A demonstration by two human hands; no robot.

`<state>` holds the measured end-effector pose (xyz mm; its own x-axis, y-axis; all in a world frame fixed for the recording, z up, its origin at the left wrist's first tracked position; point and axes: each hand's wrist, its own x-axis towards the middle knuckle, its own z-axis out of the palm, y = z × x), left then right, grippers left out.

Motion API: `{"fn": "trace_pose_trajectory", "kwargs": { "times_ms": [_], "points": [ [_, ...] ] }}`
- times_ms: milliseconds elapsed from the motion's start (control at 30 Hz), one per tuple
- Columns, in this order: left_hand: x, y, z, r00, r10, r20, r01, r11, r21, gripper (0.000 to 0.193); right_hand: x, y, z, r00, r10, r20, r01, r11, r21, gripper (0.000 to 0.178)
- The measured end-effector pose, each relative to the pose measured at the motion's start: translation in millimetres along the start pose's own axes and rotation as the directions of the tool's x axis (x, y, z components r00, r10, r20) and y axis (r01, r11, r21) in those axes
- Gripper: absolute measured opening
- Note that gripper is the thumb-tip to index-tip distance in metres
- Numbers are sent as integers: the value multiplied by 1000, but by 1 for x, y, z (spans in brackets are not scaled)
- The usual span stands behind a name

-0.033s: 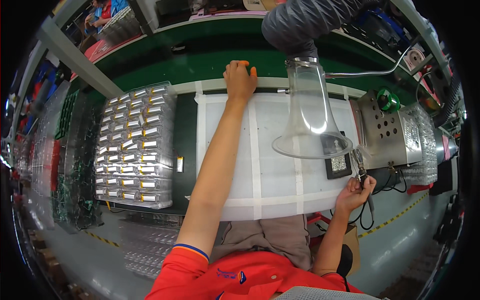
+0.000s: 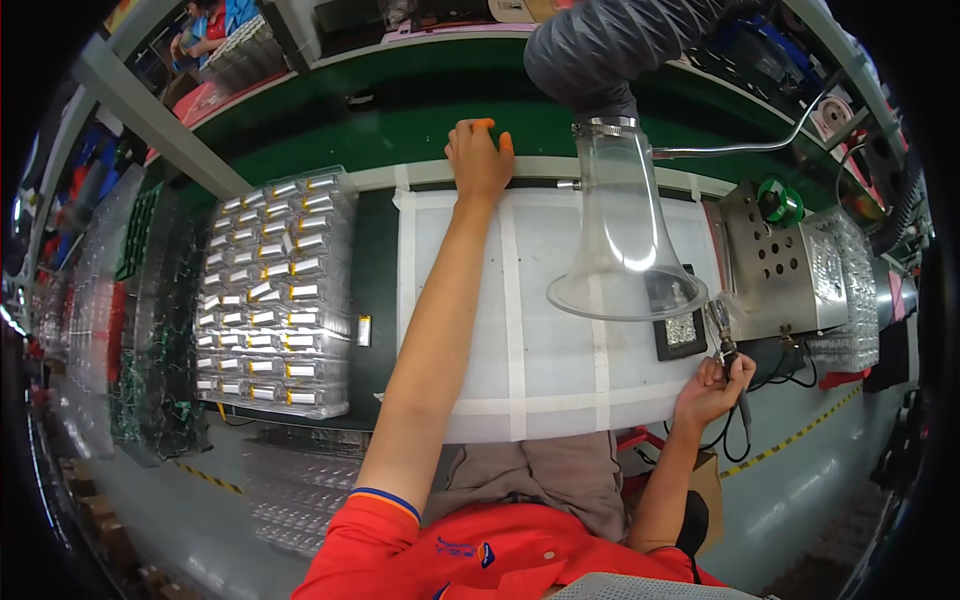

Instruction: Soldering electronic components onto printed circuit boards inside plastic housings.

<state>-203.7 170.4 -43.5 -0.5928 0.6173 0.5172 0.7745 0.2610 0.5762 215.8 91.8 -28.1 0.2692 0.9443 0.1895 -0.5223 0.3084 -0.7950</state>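
My left hand (image 2: 480,165) is at the far edge of the white, taped work mat (image 2: 550,370), beside the green belt. Its thumb stands apart from the bent fingers, orange covers sit on the fingertips, and no object shows in it. At the mat's right edge, my right hand (image 2: 716,391) is closed round what looks like a soldering iron (image 2: 728,345) with a dark cable, just in front of the perforated metal box. Close by lies a black tray (image 2: 683,337) with small shiny pieces, partly seen through the clear funnel hood (image 2: 622,220).
Stacked clear trays (image 2: 275,300) of silver battery cells stand on the left, with one loose cell (image 2: 364,331) beside them. A grey hose (image 2: 610,60) carries the hood. A metal box (image 2: 780,262) and green solder spool (image 2: 779,202) are right. Beyond runs a green belt (image 2: 400,130).
The whole view has shifted very slightly. Both hands keep their places and hold as before.
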Motion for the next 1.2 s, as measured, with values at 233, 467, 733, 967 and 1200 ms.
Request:
{"fn": "trace_pose_trajectory", "kwargs": {
  "times_ms": [233, 467, 733, 967, 1200],
  "points": [
    [87, -79, -7, 972, -182, -146, 233, 801, 552, 57, 1, 2, -2, 1000, -7, -25, 8, 1000, 22, 11],
    [176, -226, 7, 928, -230, -294, 373, 553, 745, 80, 6, -3, 6, 996, -27, -90, 25, 999, -26, 18],
    [206, -303, 16, 975, -135, -174, 206, 838, 506, 64, 6, -6, 5, 995, 64, -71, -63, 998, 11, 25],
    [147, -175, -30, 935, 332, -122, -252, 867, 430, 38, 5, -6, -1, 997, 52, -65, -51, 999, 10, 15],
    [-45, -1, -154, 975, -111, 192, 109, 994, 20, 41, 5, 0, -7, 998, 57, 13, -57, 997, 46, 11]
  ]
}}
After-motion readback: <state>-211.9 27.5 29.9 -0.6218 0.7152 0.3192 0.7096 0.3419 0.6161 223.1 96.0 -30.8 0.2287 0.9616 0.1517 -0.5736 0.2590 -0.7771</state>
